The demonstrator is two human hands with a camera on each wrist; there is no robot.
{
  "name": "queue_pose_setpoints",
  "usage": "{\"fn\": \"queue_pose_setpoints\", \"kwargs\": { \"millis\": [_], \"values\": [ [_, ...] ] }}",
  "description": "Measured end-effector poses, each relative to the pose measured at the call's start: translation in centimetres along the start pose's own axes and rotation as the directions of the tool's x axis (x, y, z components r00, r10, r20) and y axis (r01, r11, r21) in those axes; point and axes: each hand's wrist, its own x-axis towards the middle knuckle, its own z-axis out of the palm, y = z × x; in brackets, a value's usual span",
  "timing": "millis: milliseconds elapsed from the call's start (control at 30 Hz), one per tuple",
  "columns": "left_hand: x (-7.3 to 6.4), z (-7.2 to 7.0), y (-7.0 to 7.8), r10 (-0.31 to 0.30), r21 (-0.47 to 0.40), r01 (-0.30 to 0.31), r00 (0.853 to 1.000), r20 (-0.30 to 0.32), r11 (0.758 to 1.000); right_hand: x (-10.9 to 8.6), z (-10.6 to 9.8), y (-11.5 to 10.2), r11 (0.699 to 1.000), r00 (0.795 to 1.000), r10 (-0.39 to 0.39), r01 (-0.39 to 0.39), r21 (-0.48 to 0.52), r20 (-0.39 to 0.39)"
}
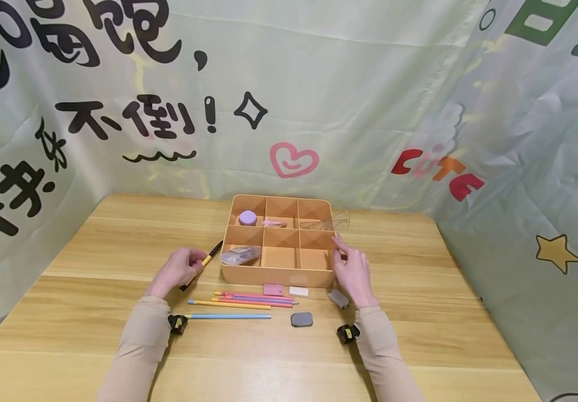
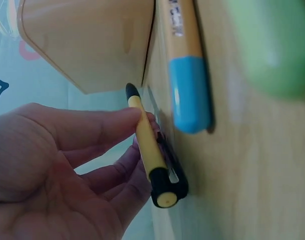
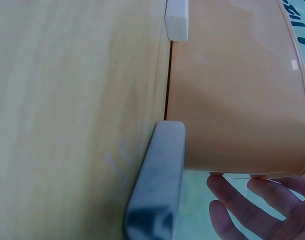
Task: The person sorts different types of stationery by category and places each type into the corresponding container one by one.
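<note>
My left hand [image 1: 182,268] pinches a yellow-and-black pen [image 2: 148,142] between thumb and fingers, left of a tan divided box [image 1: 278,275]. In the left wrist view the pen's clip and button end face the camera, and its dark tip points toward the box. My right hand [image 1: 353,271] rests its fingertips on the box's right side, with fingers [image 3: 237,202] fairly straight. Below that hand, a grey eraser [image 3: 157,185] stands by the box's corner. Inside the box are a purple round lid [image 1: 247,218], a small pink item [image 1: 273,224] and a clear plastic case [image 1: 240,255].
In front of the box lie several pencils [image 1: 253,300], a blue pencil [image 1: 230,316], a pink eraser [image 1: 273,289], a white eraser [image 1: 299,291] and a dark grey eraser [image 1: 301,320]. A clear set square [image 1: 341,221] juts over the box's right rim. Printed cloth [image 1: 359,100] hangs behind the table.
</note>
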Motion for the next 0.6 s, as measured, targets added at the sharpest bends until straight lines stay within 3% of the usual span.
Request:
{"fn": "queue_pose_setpoints", "kwargs": {
  "millis": [267,600],
  "values": [
    [0.01,-0.17,0.44,-0.052,-0.001,0.052,0.998,0.042,0.999,-0.01,-0.01,-0.03,1.000,1.000,0.005,-0.005,0.011,0.002],
    [-0.04,-0.14,0.38,-0.062,-0.012,0.063,0.998,0.017,0.998,-0.02,-0.08,-0.03,0.999,1.000,0.003,-0.004,0.035,0.018]
  ]
}}
